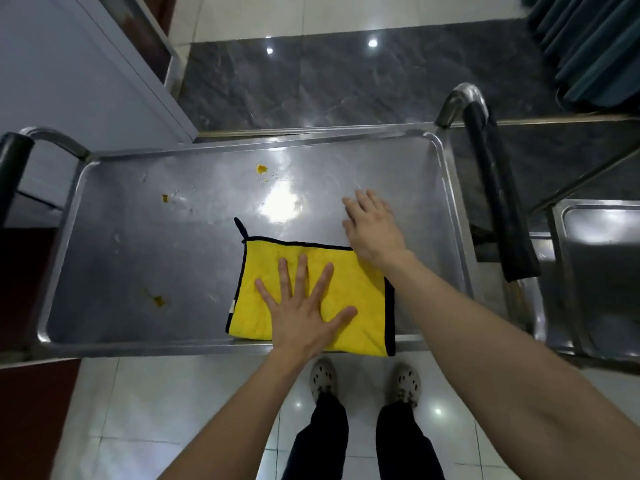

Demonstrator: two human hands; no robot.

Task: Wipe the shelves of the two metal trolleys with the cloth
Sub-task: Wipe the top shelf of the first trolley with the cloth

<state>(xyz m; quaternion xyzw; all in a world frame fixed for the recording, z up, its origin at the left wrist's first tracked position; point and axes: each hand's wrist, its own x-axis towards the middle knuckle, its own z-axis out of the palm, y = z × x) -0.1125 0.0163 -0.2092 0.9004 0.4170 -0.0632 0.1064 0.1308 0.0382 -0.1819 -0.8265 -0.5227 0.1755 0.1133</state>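
Glossy floor (pixel 346 81), pale square tiles crossed by a band of dark veined stone, reflects ceiling lights. On it stands a stainless-steel trolley whose top shelf (pixel 156 254) is a shallow rectangular tray with rounded corners and a raised rim, its surface smeared and shiny. A plush yellow cloth (pixel 360 289) with black edging and a small hanging loop lies flat on that shelf, its near edge reaching the front rim. The left hand (pixel 304 317) presses on the cloth, palm down, fingers straight and spread. The right hand (pixel 374 226) lies flat at the cloth's far right corner, fingers extended onto bare metal, grasping nothing. Left of the cloth sit orange-yellow stains (pixel 261 169) and droplets. Right of the cloth rises a black padded handle (pixel 498 188), and beyond it a second steel trolley (pixel 602 271).
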